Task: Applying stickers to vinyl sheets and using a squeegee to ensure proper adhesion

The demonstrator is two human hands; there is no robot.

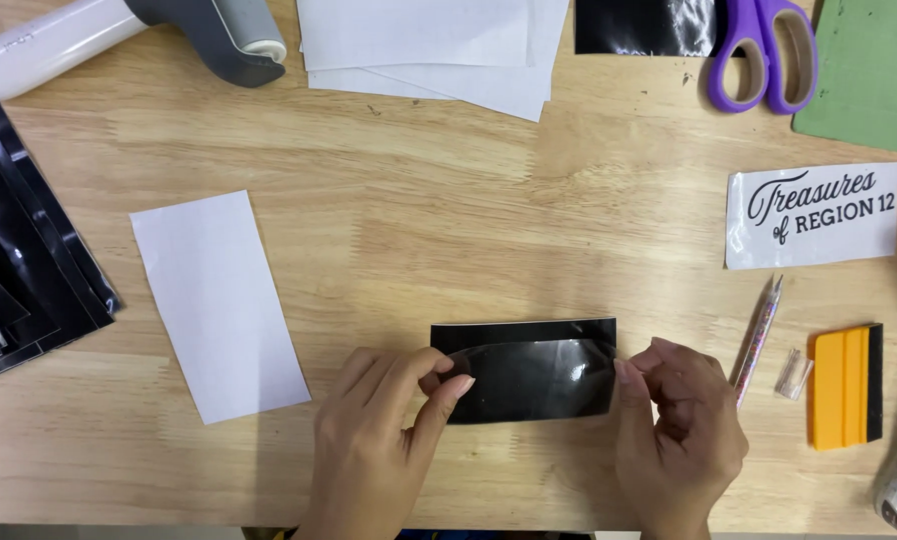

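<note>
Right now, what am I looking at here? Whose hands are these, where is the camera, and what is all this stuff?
There is one picture, from a camera on a person's head looking down at a wooden table. The left hand and right hand pinch the ends of a glossy black vinyl rectangle. Around it lie a white paper strip, stacked white sheets, purple scissors, a lettered sticker, a pen-like tool and an orange squeegee.

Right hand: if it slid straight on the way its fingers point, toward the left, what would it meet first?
The right hand already touches the right edge of the black glossy sheet. Going on leftward over that sheet, it would likely meet the left hand's fingers, which pinch the sheet's other end. The white paper rectangle lies beyond.
</note>
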